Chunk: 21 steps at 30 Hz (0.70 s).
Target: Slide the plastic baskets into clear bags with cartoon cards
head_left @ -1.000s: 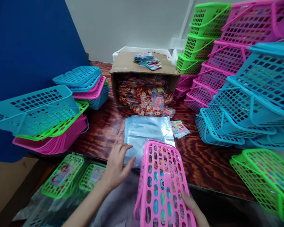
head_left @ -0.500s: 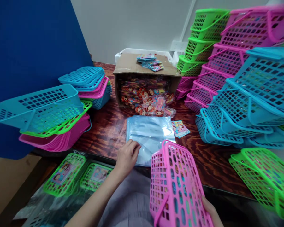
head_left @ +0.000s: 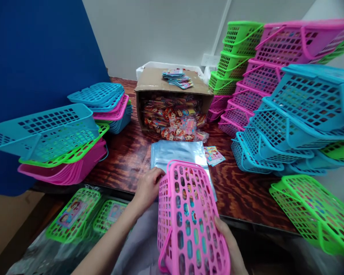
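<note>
My right hand grips a pink plastic basket from its right side. The basket lies tilted with its slotted face up, and colourful contents show through the holes. Its far end overlaps a stack of shiny clear plastic bags at the table's front edge. My left hand is at the bags' left edge, close against the basket's far left corner. The left fingers are curled closed, and their tips are partly hidden behind the basket, so I cannot tell what they hold.
A cardboard box of packaged items stands behind the bags, with printed cards on top. More cards lie right of the bags. Baskets are stacked left and right. Bagged green baskets sit below the table edge.
The pink basket has moved left and forward over the bags, carried by my right hand. My left hand has shifted slightly left, and its fingertips now go behind the basket.
</note>
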Each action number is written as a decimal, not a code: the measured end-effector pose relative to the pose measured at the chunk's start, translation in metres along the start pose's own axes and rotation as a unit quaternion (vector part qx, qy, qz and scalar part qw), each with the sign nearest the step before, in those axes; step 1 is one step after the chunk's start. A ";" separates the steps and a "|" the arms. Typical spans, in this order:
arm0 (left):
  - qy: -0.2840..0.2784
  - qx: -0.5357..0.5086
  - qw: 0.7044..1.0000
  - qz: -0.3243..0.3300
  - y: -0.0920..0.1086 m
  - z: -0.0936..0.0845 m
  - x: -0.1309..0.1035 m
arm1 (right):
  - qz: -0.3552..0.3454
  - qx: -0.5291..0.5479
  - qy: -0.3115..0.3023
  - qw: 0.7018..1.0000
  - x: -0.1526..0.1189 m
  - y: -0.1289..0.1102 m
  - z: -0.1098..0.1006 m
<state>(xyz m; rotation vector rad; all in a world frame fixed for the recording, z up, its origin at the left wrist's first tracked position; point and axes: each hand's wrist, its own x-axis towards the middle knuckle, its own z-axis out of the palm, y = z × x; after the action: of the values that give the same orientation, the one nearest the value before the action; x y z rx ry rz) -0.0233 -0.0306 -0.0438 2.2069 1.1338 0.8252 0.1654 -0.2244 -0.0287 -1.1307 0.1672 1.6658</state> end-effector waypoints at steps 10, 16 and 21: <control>-0.019 -0.033 0.999 0.001 -0.001 -0.007 0.005 | -0.096 -0.171 0.010 0.980 0.003 0.004 0.000; -0.017 -0.194 0.979 -0.061 0.000 -0.008 0.008 | -0.040 -0.125 0.009 0.991 0.005 0.012 -0.014; -0.041 -0.260 0.957 -0.121 -0.003 -0.016 0.013 | -0.030 -0.111 -0.019 0.993 0.005 0.008 -0.015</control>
<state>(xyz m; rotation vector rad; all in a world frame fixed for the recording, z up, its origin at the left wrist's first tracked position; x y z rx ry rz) -0.0299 -0.0156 -0.0313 1.6200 0.9833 0.8059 0.1674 -0.2332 -0.0440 -1.2557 -0.0784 1.6816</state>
